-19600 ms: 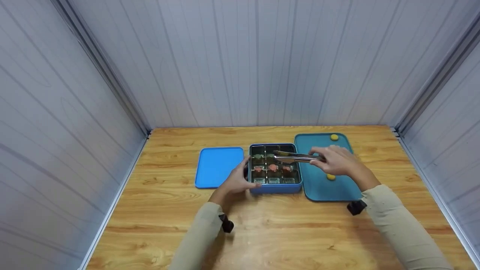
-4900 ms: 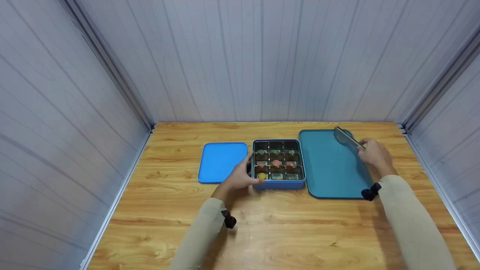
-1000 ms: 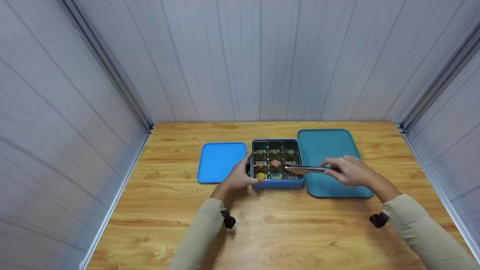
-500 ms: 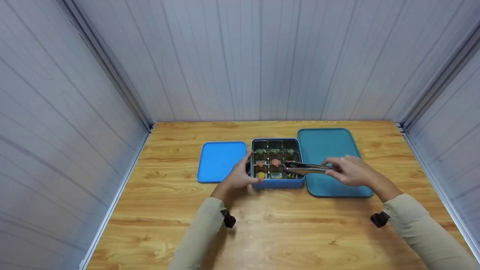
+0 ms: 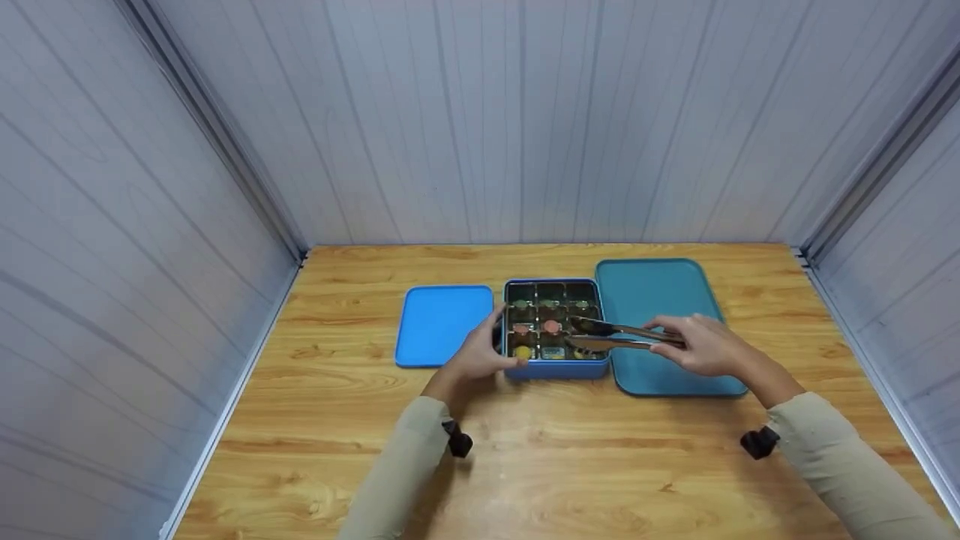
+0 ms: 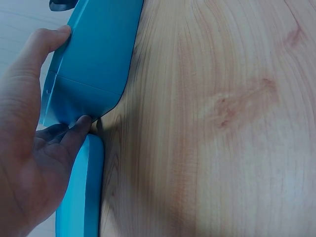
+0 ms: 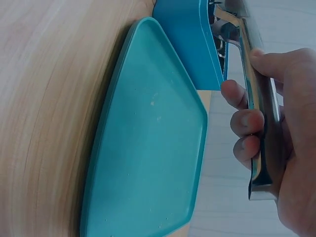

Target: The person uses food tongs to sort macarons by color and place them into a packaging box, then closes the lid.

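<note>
In the head view a blue box (image 5: 559, 369) holds a divided insert of small compartments. Green pieces (image 5: 550, 304) lie in the back row, reddish ones (image 5: 552, 327) in the middle row, and a yellow piece (image 5: 523, 352) in the front left compartment. My left hand (image 5: 478, 352) grips the box's front left corner, thumb on the front wall and fingers along the left side. Metal tongs (image 5: 630, 330) are held in my right hand (image 5: 701, 345), their arms spread apart over the front right compartment. Some yellow shows beneath the tips, which partly hide that compartment.
A teal tray (image 5: 660, 292) with a raised rim lies right beside the box, under my right hand. On the other side a flat blue lid (image 5: 442, 326) rests on the wooden table (image 5: 570, 457). Pale panel walls (image 5: 480, 135) close off the back and both sides.
Yellow pieces seen earlier on the tray are gone from it, and yellow shows in the box's front row. Over the last second the tongs' arms have parted; the left hand stays put.
</note>
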A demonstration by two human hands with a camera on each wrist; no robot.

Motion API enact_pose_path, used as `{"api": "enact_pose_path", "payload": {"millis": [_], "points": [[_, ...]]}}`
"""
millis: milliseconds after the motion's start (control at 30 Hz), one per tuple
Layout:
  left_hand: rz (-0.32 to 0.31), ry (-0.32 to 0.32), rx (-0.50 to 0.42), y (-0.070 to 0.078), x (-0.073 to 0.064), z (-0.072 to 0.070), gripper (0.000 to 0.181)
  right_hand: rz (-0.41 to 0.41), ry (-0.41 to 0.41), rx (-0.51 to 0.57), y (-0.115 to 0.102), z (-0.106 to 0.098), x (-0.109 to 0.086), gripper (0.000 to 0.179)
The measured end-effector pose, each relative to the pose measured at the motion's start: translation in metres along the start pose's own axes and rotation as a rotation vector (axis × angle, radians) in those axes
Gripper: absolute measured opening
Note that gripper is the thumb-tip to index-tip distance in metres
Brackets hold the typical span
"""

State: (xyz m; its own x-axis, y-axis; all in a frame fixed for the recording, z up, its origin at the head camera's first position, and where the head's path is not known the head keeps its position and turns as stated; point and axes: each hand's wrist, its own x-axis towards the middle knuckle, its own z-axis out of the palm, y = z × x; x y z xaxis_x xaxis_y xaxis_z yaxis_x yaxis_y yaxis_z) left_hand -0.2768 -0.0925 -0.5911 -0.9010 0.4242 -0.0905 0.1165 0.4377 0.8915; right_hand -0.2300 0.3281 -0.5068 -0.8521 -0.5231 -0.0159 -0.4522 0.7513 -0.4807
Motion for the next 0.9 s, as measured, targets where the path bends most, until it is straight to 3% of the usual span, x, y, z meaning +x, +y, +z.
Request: {"api": "enact_pose_path", "payload": {"millis": [467,900], "points": [[0.010,0.004,0.011,0.001,0.000,0.000,0.125,0.022,0.091,0.049,0.016,-0.008,-0.013,0.035],[0.005,-0.002,0.018,-0.001,0.000,0.000,0.123,0.173,0.129,0.063,0.040,-0.028,-0.036,0.046]]}}
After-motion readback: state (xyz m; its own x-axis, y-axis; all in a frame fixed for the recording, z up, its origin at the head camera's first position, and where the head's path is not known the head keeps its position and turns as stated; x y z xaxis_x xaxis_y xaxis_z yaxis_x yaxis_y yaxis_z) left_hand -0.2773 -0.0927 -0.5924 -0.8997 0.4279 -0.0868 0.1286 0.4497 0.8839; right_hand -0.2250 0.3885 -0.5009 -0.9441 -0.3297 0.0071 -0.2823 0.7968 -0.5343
